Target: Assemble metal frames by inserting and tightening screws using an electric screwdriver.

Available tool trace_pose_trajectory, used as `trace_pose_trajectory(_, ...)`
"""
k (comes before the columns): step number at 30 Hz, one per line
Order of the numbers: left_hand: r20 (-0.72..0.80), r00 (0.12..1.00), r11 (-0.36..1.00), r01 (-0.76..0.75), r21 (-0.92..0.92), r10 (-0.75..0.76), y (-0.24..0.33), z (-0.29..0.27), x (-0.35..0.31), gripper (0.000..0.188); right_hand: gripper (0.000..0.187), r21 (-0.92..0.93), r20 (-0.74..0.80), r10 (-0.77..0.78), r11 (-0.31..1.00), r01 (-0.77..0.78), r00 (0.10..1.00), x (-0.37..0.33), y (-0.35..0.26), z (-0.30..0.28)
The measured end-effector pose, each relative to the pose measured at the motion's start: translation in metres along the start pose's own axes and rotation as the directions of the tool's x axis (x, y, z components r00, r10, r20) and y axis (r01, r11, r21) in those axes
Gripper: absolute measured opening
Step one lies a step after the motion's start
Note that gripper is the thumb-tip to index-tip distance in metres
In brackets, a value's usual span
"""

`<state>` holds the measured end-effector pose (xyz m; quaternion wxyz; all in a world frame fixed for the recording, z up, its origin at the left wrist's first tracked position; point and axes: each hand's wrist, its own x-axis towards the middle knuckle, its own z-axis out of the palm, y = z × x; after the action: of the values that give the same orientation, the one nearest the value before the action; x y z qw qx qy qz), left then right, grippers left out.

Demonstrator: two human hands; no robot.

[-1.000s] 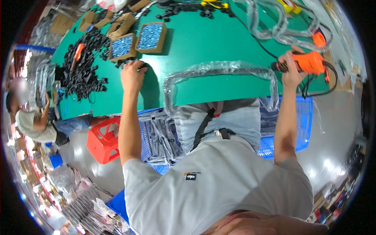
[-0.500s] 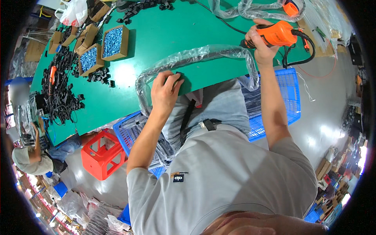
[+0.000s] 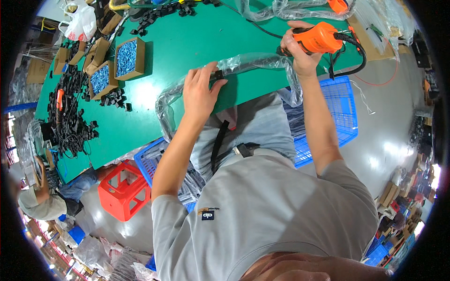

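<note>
A bent bar in clear plastic wrap lies along the near edge of the green table, its ends turned toward me. My left hand pinches a small black plastic piece between thumb and fingers, at the bar's long middle stretch. The hand partly hides where the piece meets the wrap. My right hand is closed round an orange corded power tool, held above the bar's right bend. The tool's front end points left and is partly covered by my fingers.
Cardboard boxes of blue screws stand on the green table, beside heaps of black pieces. More wrapped tubing lies at the back right. Blue crates flank my legs. Left are a red stool and another person.
My left hand has moved forward, bringing the black piece from the near side up to the bar. My right hand with the power tool has shifted slightly left in the picture.
</note>
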<state>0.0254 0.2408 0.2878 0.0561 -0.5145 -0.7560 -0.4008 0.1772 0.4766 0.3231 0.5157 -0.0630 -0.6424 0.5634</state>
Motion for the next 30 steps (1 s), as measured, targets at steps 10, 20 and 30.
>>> trace_pose_trajectory(10,0.013,0.997,0.997,0.073,-0.002,-0.073,-0.007,0.002,0.009,0.052,0.036,0.010,0.016,0.075,0.997,-0.075,0.997,0.000,-0.005,-0.004)
trace_pose_trajectory(20,-0.032,0.794,0.592,0.478,0.648,-0.607,-0.164,-0.152,0.066,0.035,0.037,0.035,0.011,0.084,0.996,-0.084,0.996,-0.006,0.005,-0.002)
trace_pose_trajectory(30,-0.020,0.804,0.653,0.497,0.571,-0.595,-0.172,-0.135,0.081,0.016,0.034,0.000,-0.013,0.057,0.998,-0.057,0.998,0.015,0.006,-0.019)
